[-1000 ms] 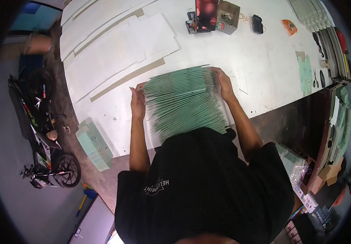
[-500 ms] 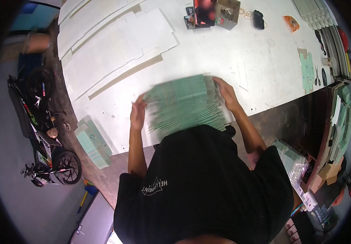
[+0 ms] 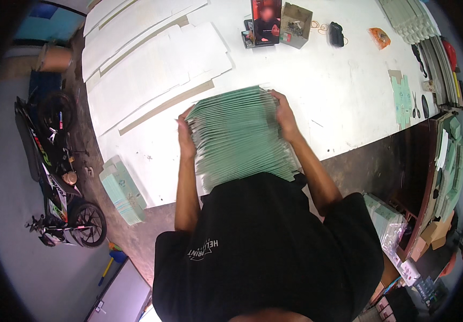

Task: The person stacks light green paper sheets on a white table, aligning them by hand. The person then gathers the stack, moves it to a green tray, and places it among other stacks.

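Observation:
A thick stack of green flat cardboard box blanks (image 3: 237,131) lies fanned out on the white table, right in front of my body. Its edges form many overlapping layers, and my black shirt hides the near end. Against the stack's left side, my left hand (image 3: 186,137) presses with its fingers around the far left corner. My right hand (image 3: 285,117) grips the opposite side near the far right corner. Both hands squeeze the stack between them, and some fingertips are hidden behind the layers.
Large white sheets (image 3: 161,67) cover the table's far left. A green stack (image 3: 122,190) sits at the left edge. Toward the back stand an open box (image 3: 296,27) and a black case (image 3: 337,34). Scissors (image 3: 416,104) lie by a green blank (image 3: 401,102) at right.
My hands have come closer together onto the stack's sides and moved slightly away from my body. The stack has shifted a little farther and its layers look more evenly spread.

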Demonstrator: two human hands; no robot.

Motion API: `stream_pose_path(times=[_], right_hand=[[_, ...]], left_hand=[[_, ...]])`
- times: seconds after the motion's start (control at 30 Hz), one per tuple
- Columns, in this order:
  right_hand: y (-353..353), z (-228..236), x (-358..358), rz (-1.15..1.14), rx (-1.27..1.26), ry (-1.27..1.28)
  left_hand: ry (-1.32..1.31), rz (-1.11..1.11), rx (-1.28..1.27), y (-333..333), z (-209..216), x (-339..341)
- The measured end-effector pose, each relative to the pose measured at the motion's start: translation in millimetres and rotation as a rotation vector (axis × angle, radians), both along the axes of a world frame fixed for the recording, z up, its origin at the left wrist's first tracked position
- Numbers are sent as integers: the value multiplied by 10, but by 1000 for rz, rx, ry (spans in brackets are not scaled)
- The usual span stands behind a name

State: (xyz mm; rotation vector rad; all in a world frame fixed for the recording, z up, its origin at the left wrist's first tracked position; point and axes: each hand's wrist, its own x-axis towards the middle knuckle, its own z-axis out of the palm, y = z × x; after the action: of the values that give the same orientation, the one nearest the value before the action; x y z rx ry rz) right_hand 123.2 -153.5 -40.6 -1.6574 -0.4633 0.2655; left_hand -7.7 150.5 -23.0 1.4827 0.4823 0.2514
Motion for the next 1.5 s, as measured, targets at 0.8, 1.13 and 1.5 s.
stream_pose_path(times=[0.8,1.13,1.5], right_hand=[[-579,152,-657,109,147,239],[-493,271,-839,4,64,43],[-334,349,-522,-44,150,86]], left_hand=[[72,-142,-161,-223,57,-918],[-66,-46,-141,-463,355,-869],[-40,18,-30,-322,132,-548]])
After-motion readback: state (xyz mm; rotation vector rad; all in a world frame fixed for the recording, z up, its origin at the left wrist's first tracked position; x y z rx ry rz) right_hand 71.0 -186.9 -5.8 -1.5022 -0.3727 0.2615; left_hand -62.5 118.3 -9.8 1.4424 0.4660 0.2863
